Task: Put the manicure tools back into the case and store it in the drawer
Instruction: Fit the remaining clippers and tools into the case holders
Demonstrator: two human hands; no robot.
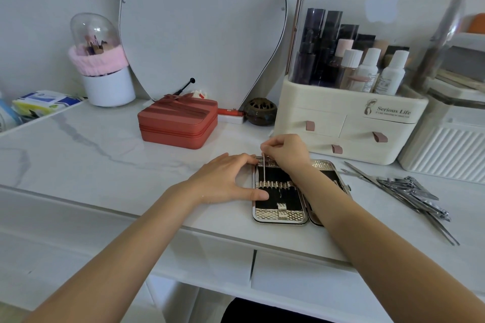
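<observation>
An open manicure case [279, 215] with a silver rim and black lining lies flat near the front edge of the marble table. My left hand [225, 181] rests on its left half, fingers straight on the top rim and thumb on the lining. My right hand [284, 151] pinches a thin metal tool [263, 169] by its upper end; the tool's lower end sits in the row of elastic loops [275, 184]. My right forearm hides most of the case's right half. A pile of loose steel manicure tools [408, 190] lies on the table to the right.
A cream cosmetics organizer [349, 123] with small drawers stands just behind the case. A red zipped box [178, 123] sits at centre left, a mirror [199, 21] behind it. White table drawers [301, 275] run below the front edge. A ribbed white box [446, 144] stands at right.
</observation>
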